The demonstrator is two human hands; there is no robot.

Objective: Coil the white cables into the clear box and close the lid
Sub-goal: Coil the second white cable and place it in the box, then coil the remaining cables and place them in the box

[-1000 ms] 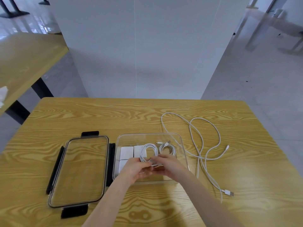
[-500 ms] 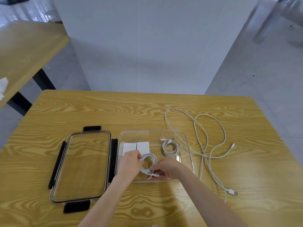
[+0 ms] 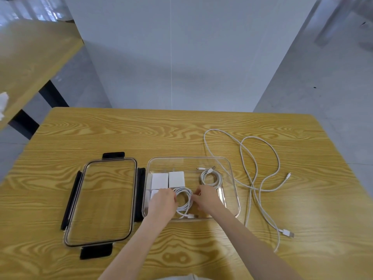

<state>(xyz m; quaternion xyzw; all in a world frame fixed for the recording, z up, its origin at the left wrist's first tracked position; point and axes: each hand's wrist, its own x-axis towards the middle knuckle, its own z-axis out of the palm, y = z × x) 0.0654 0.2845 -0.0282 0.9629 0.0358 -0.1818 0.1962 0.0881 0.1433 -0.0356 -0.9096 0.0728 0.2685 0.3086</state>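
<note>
The clear box (image 3: 235, 196) stands open at mid-table. Both my hands are inside it, at a coiled white cable (image 3: 185, 201) lying on its floor. My left hand (image 3: 162, 202) holds the coil's left side with curled fingers. At the coil's right edge, my right hand (image 3: 206, 200) pinches it. A second coiled cable (image 3: 211, 177) lies at the box's back right. Two loose white cables (image 3: 260, 178) sprawl on the table to the right of the box. The clear lid (image 3: 103, 199) with black clips lies flat to the left of the box.
White charger blocks (image 3: 168, 179) fill the box's left part. The wooden table (image 3: 121, 138) has its far edge against a white partition. A USB plug (image 3: 287, 233) of a loose cable lies near the front right. Another table stands at far left.
The coil has come down to the box floor toward the front. My hands have parted to its two sides. The camera has tipped slightly upward.
</note>
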